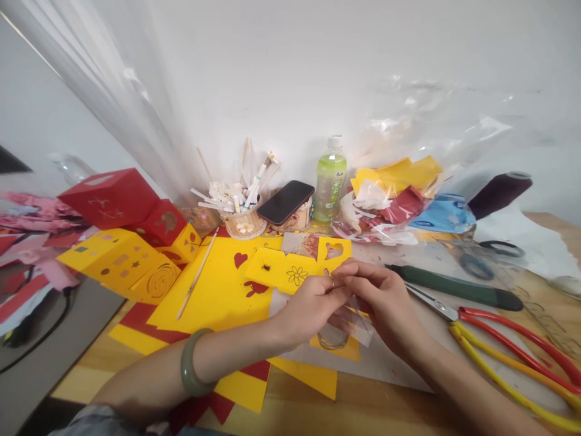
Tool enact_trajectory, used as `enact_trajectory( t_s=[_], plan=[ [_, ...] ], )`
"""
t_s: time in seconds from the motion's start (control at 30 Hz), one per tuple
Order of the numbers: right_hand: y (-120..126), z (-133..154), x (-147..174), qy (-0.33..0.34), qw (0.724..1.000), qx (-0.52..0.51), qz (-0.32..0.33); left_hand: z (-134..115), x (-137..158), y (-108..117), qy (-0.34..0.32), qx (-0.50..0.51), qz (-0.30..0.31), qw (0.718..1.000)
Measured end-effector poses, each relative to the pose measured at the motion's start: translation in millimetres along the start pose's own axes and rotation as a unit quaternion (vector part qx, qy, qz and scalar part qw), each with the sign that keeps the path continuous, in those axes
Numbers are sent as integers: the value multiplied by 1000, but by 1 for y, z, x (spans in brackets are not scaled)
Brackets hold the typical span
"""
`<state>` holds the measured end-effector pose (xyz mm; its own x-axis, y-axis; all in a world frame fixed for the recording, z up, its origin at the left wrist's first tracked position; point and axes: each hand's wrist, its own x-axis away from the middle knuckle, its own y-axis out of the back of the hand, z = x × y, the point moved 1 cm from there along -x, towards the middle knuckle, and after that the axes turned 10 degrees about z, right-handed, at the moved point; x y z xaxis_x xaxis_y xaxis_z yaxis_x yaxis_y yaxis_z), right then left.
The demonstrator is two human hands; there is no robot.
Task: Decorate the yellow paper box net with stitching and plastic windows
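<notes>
My left hand [308, 306] and my right hand [385, 300] meet fingertip to fingertip over the work mat. Both are closed in a pinch, and what lies between the fingers is too small and covered to make out. Just behind them is a yellow card strip [276, 270] with a drawn flower and a heart-shaped cut-out. Below the hands lie a clear film piece [361, 329] and a yellow card [350, 349] with a round opening, partly hidden by the fingers. A red paper heart [240, 260] and a red cut-out [255, 289] rest on yellow sheets [213, 297].
Red-and-yellow-handled scissors [458, 315] and a dark green-handled tool [458, 287] lie right. Red boxes [109, 197] and a yellow box [122, 260] stand left. At the back are a pen basket [242, 222], a phone [287, 201], a green bottle [330, 178] and a scrap-filled plastic bag [385, 203].
</notes>
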<state>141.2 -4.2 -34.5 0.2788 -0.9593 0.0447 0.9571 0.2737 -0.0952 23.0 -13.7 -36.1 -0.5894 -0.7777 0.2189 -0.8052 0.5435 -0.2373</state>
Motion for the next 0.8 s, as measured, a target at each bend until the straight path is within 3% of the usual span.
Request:
enact_trajectory(
  t_s=[0.37, 0.43, 0.5, 0.57, 0.67, 0.73, 0.8],
  plan=[
    [7, -10, -3, 14, 999, -13, 38, -3, 0, 3, -2, -15, 0, 1000],
    [10, -8, -3, 28, 998, 27, 43, -5, 0, 4, -15, -5, 6, 1000],
    [13, -2, -2, 103, 985, 139, 14, -7, 0, 6, -30, 3, 9, 1000],
    [15, 6, -1, 240, 924, 296, -33, -8, -1, 9, -43, -12, 2, 999],
    [18, 12, 2, 416, 768, 483, -69, -8, -2, 15, -70, -81, -21, 994],
    [20, 11, 1, 462, 689, 554, -69, -7, -1, 17, -92, -129, -20, 987],
    [23, 8, 1, 479, 642, 596, -58, -6, -1, 17, -104, -166, -16, 980]
  ],
)
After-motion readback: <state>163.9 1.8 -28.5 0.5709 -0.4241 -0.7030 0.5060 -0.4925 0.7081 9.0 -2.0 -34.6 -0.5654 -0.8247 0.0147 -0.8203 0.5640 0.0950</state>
